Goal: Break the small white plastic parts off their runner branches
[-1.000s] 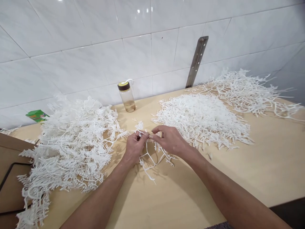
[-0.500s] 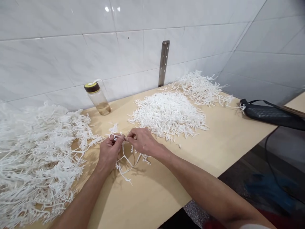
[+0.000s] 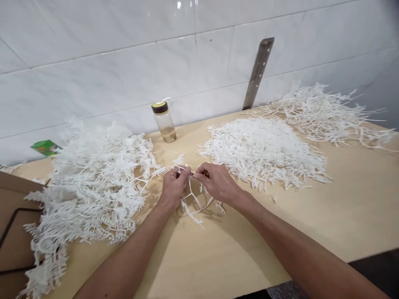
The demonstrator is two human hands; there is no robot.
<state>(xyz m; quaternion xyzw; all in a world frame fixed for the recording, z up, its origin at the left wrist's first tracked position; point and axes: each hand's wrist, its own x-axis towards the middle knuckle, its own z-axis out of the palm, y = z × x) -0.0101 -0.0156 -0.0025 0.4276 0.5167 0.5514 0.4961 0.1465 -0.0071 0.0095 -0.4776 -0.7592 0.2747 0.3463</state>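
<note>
Both my hands meet above the middle of the wooden table (image 3: 343, 207). My left hand (image 3: 173, 185) and my right hand (image 3: 215, 181) each pinch the top of one white branched plastic sprue (image 3: 195, 203), whose thin stems hang down between my wrists to the table. A big heap of the same white branched sprues (image 3: 93, 187) lies to my left. To my right lies a flatter pile of small white pieces (image 3: 264, 149), and behind it another loose tangle of white stems (image 3: 321, 110).
A clear bottle with a dark cap (image 3: 164, 121) stands by the tiled wall. A metal bracket (image 3: 258, 70) leans on the wall at the back. A small green box (image 3: 46, 147) lies far left, and a brown cardboard box (image 3: 12, 232) sits at the left edge.
The view swung right and then back left. My hands stayed together on the same sprue, working at its top; the piles have not moved.
</note>
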